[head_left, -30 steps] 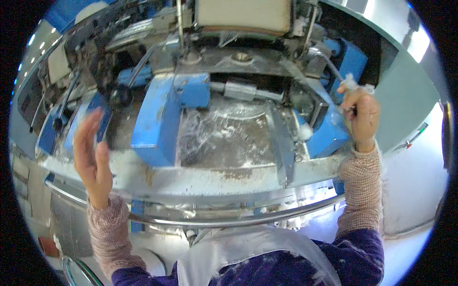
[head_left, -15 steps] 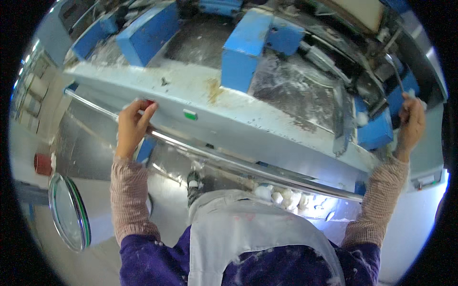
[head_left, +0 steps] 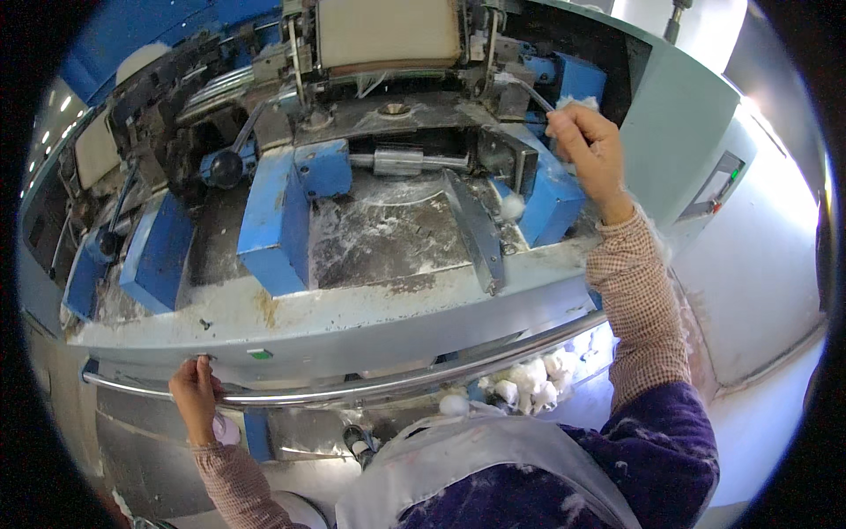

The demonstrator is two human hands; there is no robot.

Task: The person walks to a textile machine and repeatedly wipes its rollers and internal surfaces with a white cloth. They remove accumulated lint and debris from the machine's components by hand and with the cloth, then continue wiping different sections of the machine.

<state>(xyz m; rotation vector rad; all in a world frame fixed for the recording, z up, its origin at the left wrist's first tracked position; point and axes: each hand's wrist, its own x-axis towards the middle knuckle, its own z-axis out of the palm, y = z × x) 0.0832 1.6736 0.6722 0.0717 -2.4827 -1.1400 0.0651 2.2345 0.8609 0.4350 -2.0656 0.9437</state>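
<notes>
On the pale front panel of the machine, my left hand [head_left: 194, 392] has its thumb and fingers pressed together, just left of a green button [head_left: 260, 354]. What lies under those fingertips is hidden. My right hand [head_left: 592, 154] is closed around the end of a metal lever [head_left: 531, 92] at the machine's right side. White fluff [head_left: 577, 104] clings beside its fingers. Beneath this hand stands a blue block [head_left: 555, 204] with a grey metal plate against it.
A polished rail [head_left: 352, 388] runs along the machine's front, with white fibre clumps [head_left: 533, 383] below its right part. Other black-knobbed levers [head_left: 226, 169] and blue blocks [head_left: 275, 225] stand further left. A pale cabinet [head_left: 749, 264] is at the right.
The view has swung, bringing the machine's upper parts and right end into sight. My left thumb and fingers, apart before with red showing at the fingertip, are now together. My right hand remains at the lever.
</notes>
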